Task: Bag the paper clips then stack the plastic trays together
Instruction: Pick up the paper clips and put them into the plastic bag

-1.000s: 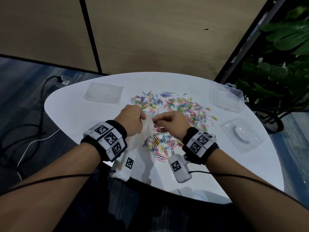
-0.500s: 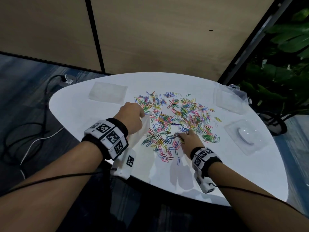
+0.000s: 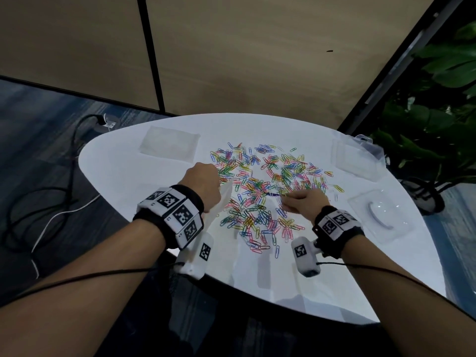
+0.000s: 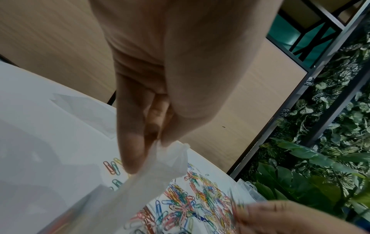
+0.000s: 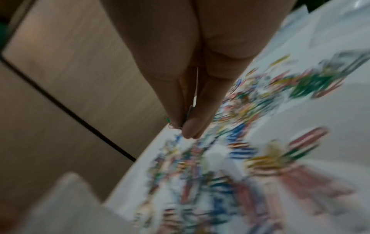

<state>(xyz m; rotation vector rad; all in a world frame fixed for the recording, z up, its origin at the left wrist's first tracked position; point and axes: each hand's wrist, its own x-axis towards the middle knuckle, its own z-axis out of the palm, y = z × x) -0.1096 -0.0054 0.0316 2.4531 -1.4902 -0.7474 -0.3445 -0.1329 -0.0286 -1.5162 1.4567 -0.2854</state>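
Several coloured paper clips (image 3: 268,186) lie scattered over the middle of the white table (image 3: 134,176). My left hand (image 3: 203,181) pinches the rim of a clear plastic bag (image 3: 222,199), which hangs down toward the table; the pinch shows plainly in the left wrist view on the bag (image 4: 156,171). My right hand (image 3: 296,202) hovers low over the clips and pinches a few of them between thumb and fingers (image 5: 186,121). Three clear plastic trays sit on the table: one far left (image 3: 168,145), one far right (image 3: 355,161), one at the right (image 3: 383,215).
The table edge curves close to my body. Black and white cables (image 3: 51,197) lie on the floor at the left. A potted plant (image 3: 438,140) stands beyond the table's right edge. A wooden wall panel is behind the table.
My right hand left the bag's mouth, dropped to the clips on the right, and now lifts back toward the bag with a few clips. My left hand keeps its hold on the bag.
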